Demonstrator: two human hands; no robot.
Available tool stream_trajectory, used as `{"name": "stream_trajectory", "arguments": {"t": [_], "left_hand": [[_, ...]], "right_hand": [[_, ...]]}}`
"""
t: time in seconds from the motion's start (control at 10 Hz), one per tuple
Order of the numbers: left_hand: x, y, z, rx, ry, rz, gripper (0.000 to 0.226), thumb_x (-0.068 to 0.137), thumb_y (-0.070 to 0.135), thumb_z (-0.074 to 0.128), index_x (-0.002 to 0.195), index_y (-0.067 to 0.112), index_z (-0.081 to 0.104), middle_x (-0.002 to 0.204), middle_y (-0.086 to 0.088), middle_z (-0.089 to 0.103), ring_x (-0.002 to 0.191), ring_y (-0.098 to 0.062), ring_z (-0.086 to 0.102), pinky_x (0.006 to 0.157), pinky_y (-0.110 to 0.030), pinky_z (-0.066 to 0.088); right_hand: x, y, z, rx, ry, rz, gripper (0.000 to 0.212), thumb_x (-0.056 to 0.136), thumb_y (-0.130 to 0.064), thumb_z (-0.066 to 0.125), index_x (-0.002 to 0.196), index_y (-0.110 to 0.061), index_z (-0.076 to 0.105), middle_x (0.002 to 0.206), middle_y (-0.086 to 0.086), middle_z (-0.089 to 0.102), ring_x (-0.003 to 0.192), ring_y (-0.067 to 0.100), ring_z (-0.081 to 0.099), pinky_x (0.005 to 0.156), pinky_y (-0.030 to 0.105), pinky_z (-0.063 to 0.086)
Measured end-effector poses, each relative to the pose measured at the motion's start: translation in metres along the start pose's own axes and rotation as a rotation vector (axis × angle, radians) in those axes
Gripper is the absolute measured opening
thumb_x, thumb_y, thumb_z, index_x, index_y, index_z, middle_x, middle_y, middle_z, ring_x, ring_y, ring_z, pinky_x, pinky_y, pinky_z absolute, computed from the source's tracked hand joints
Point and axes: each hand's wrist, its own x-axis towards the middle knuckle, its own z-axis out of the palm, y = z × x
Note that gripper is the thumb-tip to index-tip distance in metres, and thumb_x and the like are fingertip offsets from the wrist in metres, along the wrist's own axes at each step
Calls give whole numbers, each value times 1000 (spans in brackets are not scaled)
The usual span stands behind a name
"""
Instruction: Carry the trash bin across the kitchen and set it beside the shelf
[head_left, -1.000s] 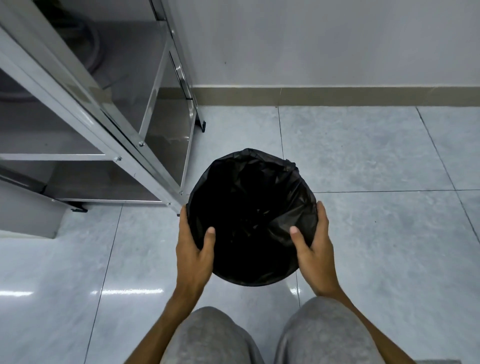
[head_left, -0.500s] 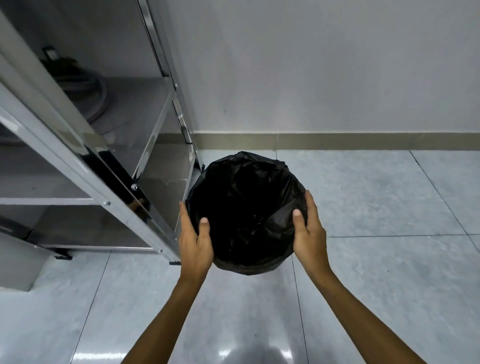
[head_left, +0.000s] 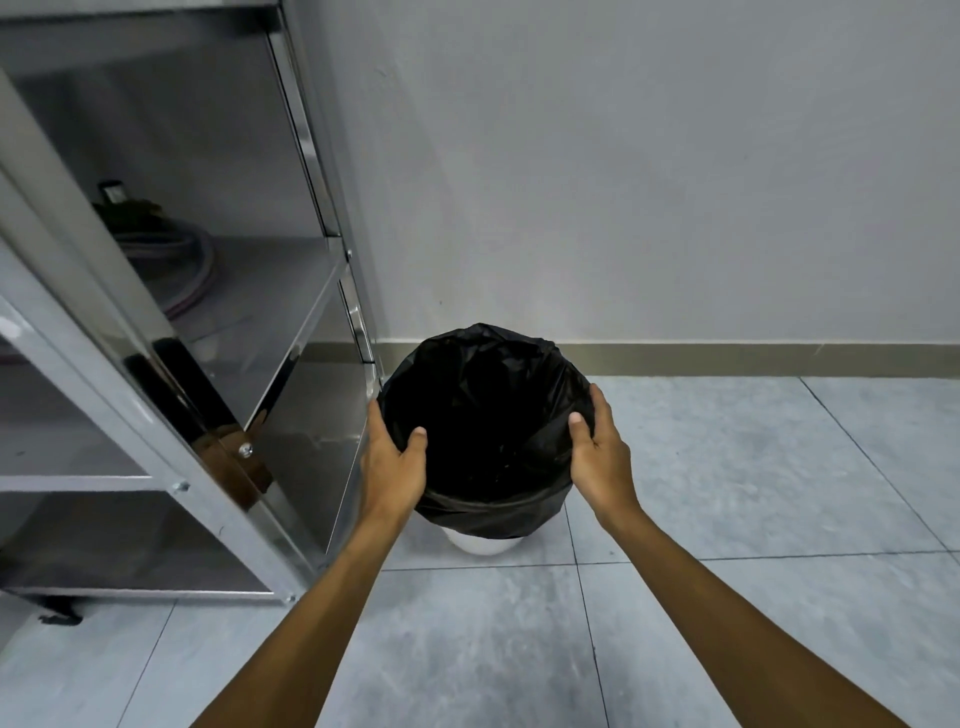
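A round white trash bin (head_left: 485, 545) lined with a black bag (head_left: 483, 410) stands close to the right side of the steel shelf (head_left: 291, 332), near the wall. My left hand (head_left: 392, 465) grips the bin's left rim, thumb inside the bag. On the right rim my right hand (head_left: 597, 452) holds on the same way. Only a sliver of the white bin body shows below the bag; I cannot tell whether its base touches the floor.
The shelf's lower steel boards and a coiled hose (head_left: 171, 260) sit to the left. A grey wall (head_left: 649, 182) with a tan skirting (head_left: 727, 358) runs behind the bin. Grey floor tiles (head_left: 727, 493) spread to the right and toward me.
The bin has moved forward, away from me and toward the wall, alongside the shelf's right side. My arms have stretched out, and both hands keep their grip on the rim.
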Motion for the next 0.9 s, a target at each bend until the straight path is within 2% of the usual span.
{"name": "stream_trajectory", "arguments": {"t": [0.1, 0.2, 0.3, 0.5, 0.8, 0.9], "left_hand": [[9, 0, 2, 23, -6, 9, 70, 96, 26, 56, 155, 30, 18, 150, -5, 45, 136, -30, 45, 110, -52, 40], [22, 5, 4, 62, -20, 29, 68, 94, 28, 57, 153, 26, 23, 147, -4, 48, 134, -29, 47, 109, -51, 41], [30, 9, 4, 74, -42, 49, 69, 92, 37, 60, 151, 24, 26, 146, -2, 49, 133, -27, 48, 109, -50, 41], [31, 11, 11, 45, -52, 50, 88, 82, 51, 66, 153, 23, 23, 148, -2, 47, 135, -26, 46, 109, -51, 41], [36, 11, 7, 63, -77, 69, 90, 82, 51, 69, 153, 23, 21, 151, -4, 43, 137, -27, 44, 109, -51, 41], [32, 22, -1, 134, -92, 47, 93, 81, 56, 67, 154, 23, 20, 154, -5, 39, 140, -28, 40, 111, -51, 38]], "right_hand": [[9, -1, 2, -9, -3, -5, 51, 105, -31, 39, 155, -35, 28, 144, -2, 54, 128, 21, 53, 104, 30, 42], [24, -4, 2, -51, -17, -18, 51, 105, -33, 40, 155, -33, 29, 137, 1, 59, 124, 24, 56, 97, 28, 43], [34, -6, 2, -77, -23, -20, 52, 105, -36, 39, 155, -30, 28, 137, 3, 60, 124, 26, 56, 94, 27, 42], [47, -9, 1, -62, -31, 17, 56, 104, -40, 39, 157, -28, 24, 146, 6, 53, 133, 28, 50, 99, 29, 38], [46, -12, -2, -89, -66, -3, 59, 103, -44, 39, 158, -28, 22, 148, 8, 51, 133, 30, 49, 107, 40, 42], [40, -25, -9, -119, -66, 14, 69, 100, -54, 41, 158, -25, 18, 156, 5, 41, 141, 28, 40, 112, 41, 36]]}}
